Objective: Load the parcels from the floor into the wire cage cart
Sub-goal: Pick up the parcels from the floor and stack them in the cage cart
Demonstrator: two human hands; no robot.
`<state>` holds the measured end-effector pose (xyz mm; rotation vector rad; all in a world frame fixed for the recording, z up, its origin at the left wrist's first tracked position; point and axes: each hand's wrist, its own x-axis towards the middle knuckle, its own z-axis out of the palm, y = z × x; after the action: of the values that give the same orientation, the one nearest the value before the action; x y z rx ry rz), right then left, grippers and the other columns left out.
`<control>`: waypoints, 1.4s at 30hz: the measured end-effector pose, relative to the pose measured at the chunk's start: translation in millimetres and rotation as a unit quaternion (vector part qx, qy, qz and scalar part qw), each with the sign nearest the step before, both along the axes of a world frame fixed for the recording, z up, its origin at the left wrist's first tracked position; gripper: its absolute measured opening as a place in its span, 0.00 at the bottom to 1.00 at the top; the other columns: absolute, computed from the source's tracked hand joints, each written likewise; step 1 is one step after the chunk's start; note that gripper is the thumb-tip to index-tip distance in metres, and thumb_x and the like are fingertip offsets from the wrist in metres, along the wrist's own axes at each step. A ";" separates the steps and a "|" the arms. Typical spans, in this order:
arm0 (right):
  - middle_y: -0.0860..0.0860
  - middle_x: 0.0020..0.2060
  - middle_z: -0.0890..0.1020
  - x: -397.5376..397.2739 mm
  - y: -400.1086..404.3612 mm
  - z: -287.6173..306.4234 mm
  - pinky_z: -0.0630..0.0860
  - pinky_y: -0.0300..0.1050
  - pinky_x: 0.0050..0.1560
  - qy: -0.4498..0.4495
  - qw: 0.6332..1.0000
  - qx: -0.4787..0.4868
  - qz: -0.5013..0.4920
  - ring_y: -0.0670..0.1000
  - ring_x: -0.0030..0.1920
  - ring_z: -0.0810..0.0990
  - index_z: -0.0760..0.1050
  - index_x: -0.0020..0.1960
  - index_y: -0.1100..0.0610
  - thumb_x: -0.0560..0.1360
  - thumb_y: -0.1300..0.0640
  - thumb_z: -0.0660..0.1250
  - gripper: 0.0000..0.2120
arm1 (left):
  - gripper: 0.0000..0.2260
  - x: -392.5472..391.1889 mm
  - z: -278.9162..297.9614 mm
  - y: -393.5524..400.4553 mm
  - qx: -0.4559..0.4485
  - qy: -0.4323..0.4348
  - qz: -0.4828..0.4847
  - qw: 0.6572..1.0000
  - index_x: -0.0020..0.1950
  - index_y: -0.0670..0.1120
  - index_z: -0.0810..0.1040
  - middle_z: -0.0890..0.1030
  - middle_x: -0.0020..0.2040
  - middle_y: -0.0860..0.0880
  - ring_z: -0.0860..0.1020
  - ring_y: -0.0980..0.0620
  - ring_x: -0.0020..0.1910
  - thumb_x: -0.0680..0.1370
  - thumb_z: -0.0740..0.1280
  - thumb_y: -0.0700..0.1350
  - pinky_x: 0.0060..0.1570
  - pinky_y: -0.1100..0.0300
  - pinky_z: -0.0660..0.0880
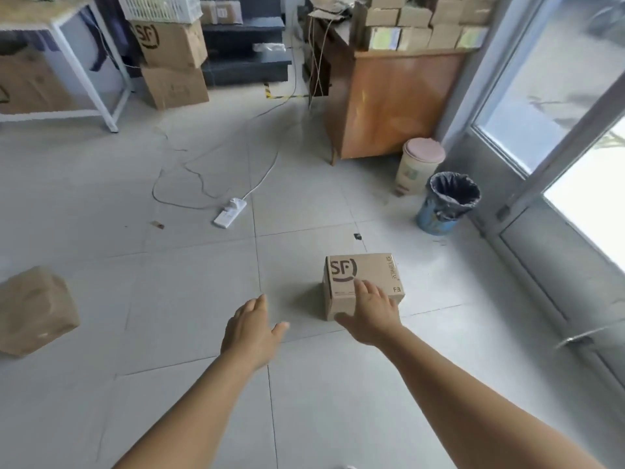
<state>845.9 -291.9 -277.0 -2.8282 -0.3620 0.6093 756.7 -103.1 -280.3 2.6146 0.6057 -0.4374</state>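
Both arms reach forward and down, bare forearms stretched out over the tiled floor (189, 299).

Right hand (370, 311): palm down, fingers straight and spread, lying over the near top edge of a small cardboard parcel (363, 275) printed "SF". Fingertips appear to touch the top face, thumb splayed out to the left by the near front corner. Fingers not curled round it, no grip.

Left hand (252, 328): hovers over bare floor to the left of that parcel, apart from it. Palm down, turned slightly inward, fingers straight and close together, thumb sticking out to the right. Holds nothing.

The two hands are apart, with a gap of floor between them.

The parcel sits flat on the floor, centre-right, upright, lid closed. A second brown parcel (33, 309) sits on the floor at far left, tilted, blurred, well apart from both hands.

Further off: white power strip (231, 213) with its cord trailing across the floor, a blue bin (446, 204) with a dark liner, a cream pedal bin (419, 165) with a pink lid just behind it, a wooden cabinet (399, 103) with stacked small boxes on top, large stacked SF cartons (170, 62) at back left, and a white-framed bench (67, 59) at upper left. Glass door (558, 130) along the right.
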 end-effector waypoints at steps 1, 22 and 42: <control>0.51 0.76 0.60 8.1 -7.4 -4.4 0.58 0.52 0.72 0.004 1.000 -0.003 -0.015 0.54 0.75 0.58 0.51 0.78 0.56 0.76 0.40 0.64 0.39 | 0.31 12.1 -3.6 -2.9 -0.005 0.007 -0.008 1.000 0.79 0.43 0.51 0.57 0.78 0.47 0.56 0.47 0.76 0.81 0.57 0.56 0.72 0.55 0.58; 0.52 0.76 0.59 349.7 -119.9 -225.9 0.60 0.52 0.70 0.102 0.987 -0.010 -0.126 0.55 0.74 0.60 0.51 0.78 0.57 0.77 0.42 0.64 0.39 | 0.33 351.0 -223.3 -67.7 -0.040 0.124 0.055 0.990 0.79 0.47 0.47 0.57 0.78 0.47 0.59 0.47 0.75 0.80 0.58 0.56 0.70 0.52 0.63; 0.59 0.61 0.74 477.4 -117.5 -501.2 0.71 0.50 0.50 0.195 0.937 0.062 -0.282 0.60 0.56 0.75 0.60 0.65 0.60 0.74 0.39 0.67 0.32 | 0.24 478.7 -483.0 -59.4 -0.169 0.169 0.228 0.944 0.68 0.45 0.61 0.74 0.66 0.46 0.77 0.46 0.54 0.78 0.63 0.55 0.43 0.57 0.72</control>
<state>1323.3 -409.4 -778.1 -2.4272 0.4518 0.9358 1235.4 -162.6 -763.3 2.0038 1.1078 -0.7649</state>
